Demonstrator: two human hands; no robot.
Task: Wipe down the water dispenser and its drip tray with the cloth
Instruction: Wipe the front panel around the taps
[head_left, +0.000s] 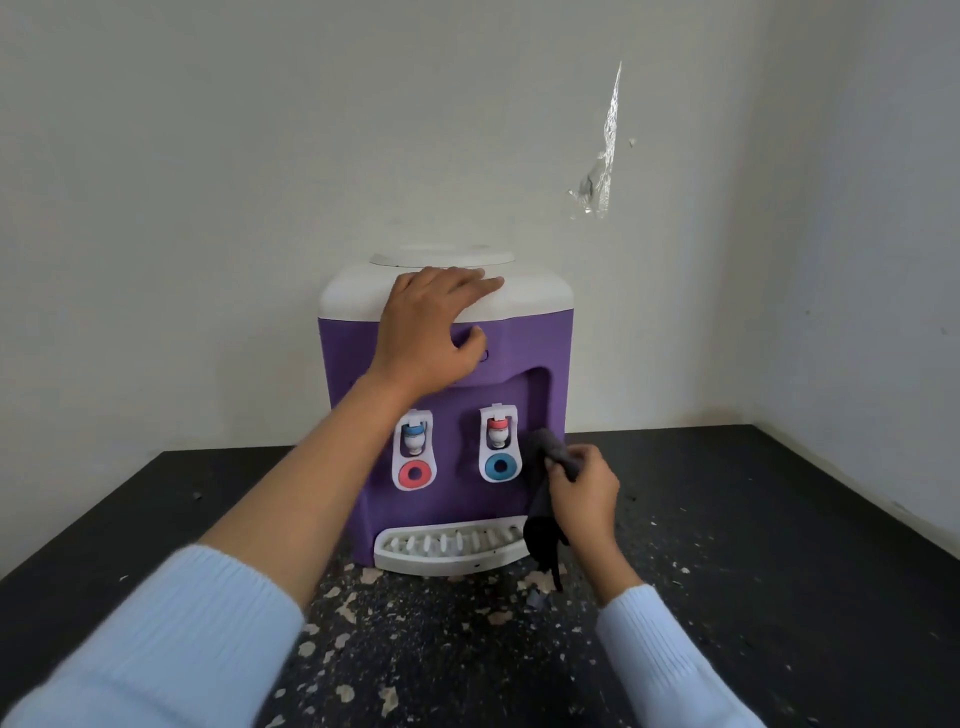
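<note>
Water dispenser (514, 353) is held steady under the spread left hand (431, 332); cloth (545, 499) is gripped in the right hand (584, 499), drip tray (447, 545) just below it.

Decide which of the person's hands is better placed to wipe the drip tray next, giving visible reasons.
Right. The right hand grips the dark cloth, whose loose end hangs at the drip tray's right end. The left hand rests up on the water dispenser's white top, holding nothing.
</note>
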